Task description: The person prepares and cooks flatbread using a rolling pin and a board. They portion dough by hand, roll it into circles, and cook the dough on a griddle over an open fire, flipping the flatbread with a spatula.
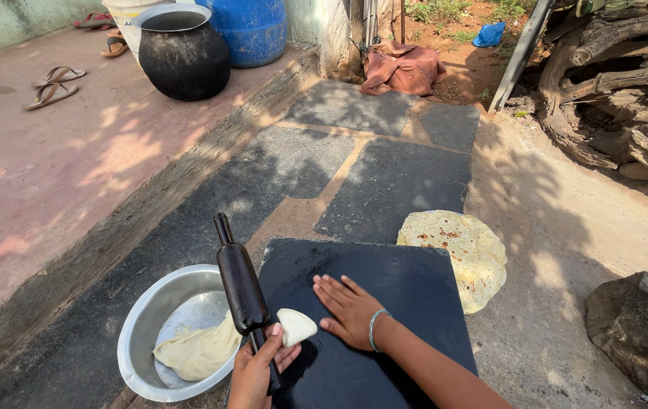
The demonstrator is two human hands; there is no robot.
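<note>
Seen from the head camera, a dark rolling pin (pixel 242 284) and a small dough ball (pixel 295 326) are gripped together in the left hand (pixel 257 371), keeping both ready beside the steel bowl (pixel 142 326). The right hand (pixel 350 310) is pressed flat, open and empty, on the black stone slab (pixel 407 291), as if wiping it.

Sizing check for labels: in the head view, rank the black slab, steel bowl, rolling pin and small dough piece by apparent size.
1. black slab
2. steel bowl
3. rolling pin
4. small dough piece
The bowl sits nearer, but the gaps are clear.
</note>
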